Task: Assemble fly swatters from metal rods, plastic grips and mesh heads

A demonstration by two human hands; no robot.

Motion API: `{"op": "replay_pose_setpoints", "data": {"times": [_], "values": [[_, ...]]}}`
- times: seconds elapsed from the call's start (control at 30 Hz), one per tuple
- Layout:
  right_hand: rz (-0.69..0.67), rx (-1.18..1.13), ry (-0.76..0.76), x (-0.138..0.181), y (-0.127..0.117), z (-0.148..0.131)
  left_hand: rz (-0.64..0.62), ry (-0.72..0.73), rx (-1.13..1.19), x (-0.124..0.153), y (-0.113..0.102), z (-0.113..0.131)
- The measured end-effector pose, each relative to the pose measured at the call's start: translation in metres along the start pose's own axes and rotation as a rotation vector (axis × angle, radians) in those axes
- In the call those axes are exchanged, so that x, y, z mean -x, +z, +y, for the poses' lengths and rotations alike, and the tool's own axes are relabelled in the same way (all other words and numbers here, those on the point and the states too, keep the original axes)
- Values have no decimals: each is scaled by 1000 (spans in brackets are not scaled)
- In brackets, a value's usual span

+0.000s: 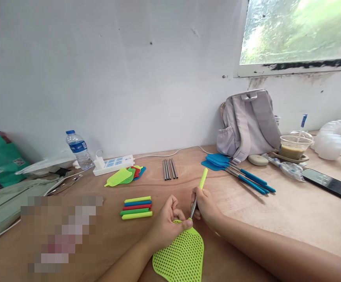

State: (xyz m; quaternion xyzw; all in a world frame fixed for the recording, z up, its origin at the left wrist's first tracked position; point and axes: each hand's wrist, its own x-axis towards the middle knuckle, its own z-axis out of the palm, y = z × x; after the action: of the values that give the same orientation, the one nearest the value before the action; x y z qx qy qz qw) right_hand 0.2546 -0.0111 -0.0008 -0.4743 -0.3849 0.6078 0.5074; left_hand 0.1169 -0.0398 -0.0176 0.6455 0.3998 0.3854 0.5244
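My left hand [167, 223] pinches the narrow neck of a lime-green mesh swatter head [180, 256] that lies flat on the wooden table [276, 219]. My right hand [204, 203] grips a thin metal rod with a lime-green handle [203, 178] that points up and away, its lower end meeting the head's neck at my left thumb. Both hands are closed.
Several coloured handle sleeves [136, 207] lie to the left, with loose swatter heads [125, 175], metal rods [169, 169] and a power strip [113, 164] behind. Finished blue swatters [238, 172], a backpack [248, 123], a drink cup [294, 147] and a phone [332, 184] are at right. A water bottle [78, 149] stands at left.
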Motion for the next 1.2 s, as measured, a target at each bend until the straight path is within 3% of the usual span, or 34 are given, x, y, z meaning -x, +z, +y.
{"op": "replay_pose_setpoints", "data": {"times": [0.2,0.37,0.43,0.6,0.67,0.77,0.83,0.9,0.97,1.03,1.1,1.2], "values": [[13,12,18,4,2,2,4,-20,49,0,3,-1],[-103,55,46,-19,-6,6,-20,-54,161,-5,-2,1],[-96,146,-46,-33,-18,4,-41,-80,219,-5,-6,3],[95,412,-473,-50,-56,-12,-77,-138,325,2,-12,10],[-2,674,-731,-45,-67,-19,-98,-152,370,4,-12,12],[-359,1158,-1129,-33,-72,-29,-94,-151,466,6,-14,16],[-549,1278,-1166,-27,-71,-33,-93,-142,553,7,-16,19],[-607,1321,-1100,-25,-71,-35,-99,-144,656,9,-19,24],[-559,1361,-1004,-27,-77,-36,-70,-131,751,10,-21,28],[-434,1388,-913,-34,-89,-39,43,-121,823,9,-22,29],[-238,1374,-868,-45,-108,-42,246,-167,878,7,-22,27],[96,1318,-916,-65,-145,-51,502,-251,928,1,-22,20]]}}
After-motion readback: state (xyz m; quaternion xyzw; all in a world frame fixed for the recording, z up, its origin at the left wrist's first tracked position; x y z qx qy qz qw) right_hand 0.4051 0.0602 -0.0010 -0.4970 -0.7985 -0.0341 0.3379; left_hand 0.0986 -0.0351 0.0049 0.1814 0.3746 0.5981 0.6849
